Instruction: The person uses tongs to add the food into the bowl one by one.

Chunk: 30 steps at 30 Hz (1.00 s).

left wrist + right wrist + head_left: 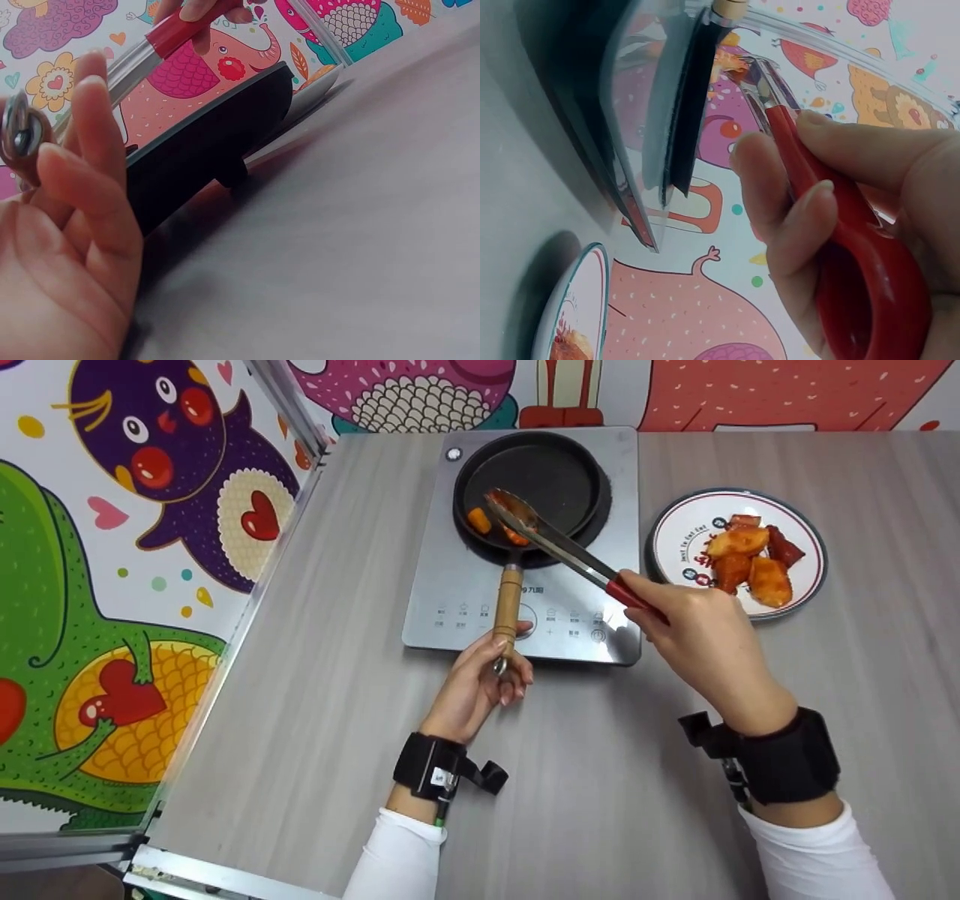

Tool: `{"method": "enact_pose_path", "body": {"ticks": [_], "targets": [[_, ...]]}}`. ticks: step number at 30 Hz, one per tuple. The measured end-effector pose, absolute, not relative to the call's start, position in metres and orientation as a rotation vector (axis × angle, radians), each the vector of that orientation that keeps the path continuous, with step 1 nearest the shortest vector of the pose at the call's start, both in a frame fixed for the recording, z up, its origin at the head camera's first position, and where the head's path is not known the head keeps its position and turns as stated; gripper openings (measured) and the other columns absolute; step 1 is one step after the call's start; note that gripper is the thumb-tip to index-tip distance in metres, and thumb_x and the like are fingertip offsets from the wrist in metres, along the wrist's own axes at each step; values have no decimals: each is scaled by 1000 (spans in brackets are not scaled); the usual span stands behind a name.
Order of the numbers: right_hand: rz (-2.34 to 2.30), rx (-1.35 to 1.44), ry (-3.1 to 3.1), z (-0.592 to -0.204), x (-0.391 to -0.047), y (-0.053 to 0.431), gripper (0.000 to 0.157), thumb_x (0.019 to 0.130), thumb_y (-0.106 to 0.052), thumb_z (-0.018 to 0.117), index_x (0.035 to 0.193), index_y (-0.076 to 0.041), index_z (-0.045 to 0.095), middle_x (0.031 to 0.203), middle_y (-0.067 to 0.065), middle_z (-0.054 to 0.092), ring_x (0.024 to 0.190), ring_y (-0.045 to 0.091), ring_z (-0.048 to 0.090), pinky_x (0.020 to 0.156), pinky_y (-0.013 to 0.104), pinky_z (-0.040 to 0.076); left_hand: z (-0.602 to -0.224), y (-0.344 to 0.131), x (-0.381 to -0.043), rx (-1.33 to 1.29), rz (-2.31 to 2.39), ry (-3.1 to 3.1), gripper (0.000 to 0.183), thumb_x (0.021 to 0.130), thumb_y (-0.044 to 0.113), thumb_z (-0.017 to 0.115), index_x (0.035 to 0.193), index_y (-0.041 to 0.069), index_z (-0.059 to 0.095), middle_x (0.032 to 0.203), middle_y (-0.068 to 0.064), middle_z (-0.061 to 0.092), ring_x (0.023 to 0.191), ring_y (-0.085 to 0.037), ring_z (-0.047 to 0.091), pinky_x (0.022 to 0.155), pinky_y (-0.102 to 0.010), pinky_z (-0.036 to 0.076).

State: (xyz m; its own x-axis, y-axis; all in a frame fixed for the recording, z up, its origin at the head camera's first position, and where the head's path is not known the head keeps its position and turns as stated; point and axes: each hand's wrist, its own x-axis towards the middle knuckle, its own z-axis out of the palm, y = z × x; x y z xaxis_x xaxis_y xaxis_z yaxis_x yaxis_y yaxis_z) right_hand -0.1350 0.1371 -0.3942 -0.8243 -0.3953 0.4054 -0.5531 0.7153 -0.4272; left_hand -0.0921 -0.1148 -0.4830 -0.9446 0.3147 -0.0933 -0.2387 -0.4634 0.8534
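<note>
My left hand [474, 690] holds the wooden handle [508, 600] of a small black frying pan [559, 472], fingers curled near its end ring. The pan sits on a flat silver induction cooker [427, 607]. My right hand [701, 630] grips tongs [581, 564] by their red handles [817, 169], thumb on one side and fingers on the other. Their metal ends reach into the pan's near left part, over glazed orange food. One orange piece [478, 520] lies left of the tips; another [516, 538] shows beneath them, partly hidden.
Right of the cooker stands a white plate [671, 540] with a dark rim, bearing several glazed reddish-orange food pieces [770, 581]. Cartoon-printed panels [180, 457] border the grey wood-grain table [322, 660] at the left and back. A metal frame edge [225, 877] runs along the front left.
</note>
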Motion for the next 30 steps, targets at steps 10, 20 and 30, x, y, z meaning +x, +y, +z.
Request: {"method": "enact_pose_path", "body": {"ticks": [10, 20, 30], "targets": [[736, 786, -2585, -402, -135, 130, 35, 79, -12, 66, 114, -14, 62, 89, 10, 67, 69, 28, 63, 55, 42, 47, -484, -114, -92, 115, 2445, 1394, 51, 88, 37, 50, 129, 7, 43, 76, -10, 59, 61, -17, 53, 46, -23, 37], [741, 790, -2591, -402, -135, 132, 35, 79, -12, 66, 114, -13, 63, 90, 10, 67, 69, 28, 63, 56, 42, 48, -484, -114, -92, 112, 2447, 1391, 51, 88, 36, 50, 129, 6, 42, 76, -10, 60, 59, -18, 53, 45, -23, 37], [720, 776, -2606, -398, -135, 134, 36, 80, -15, 66, 115, -13, 62, 87, 10, 67, 64, 27, 61, 53, 41, 46, -484, -115, -91, 107, 2453, 1393, 52, 87, 36, 51, 129, 6, 42, 76, -11, 60, 58, -18, 53, 45, -23, 36]]}}
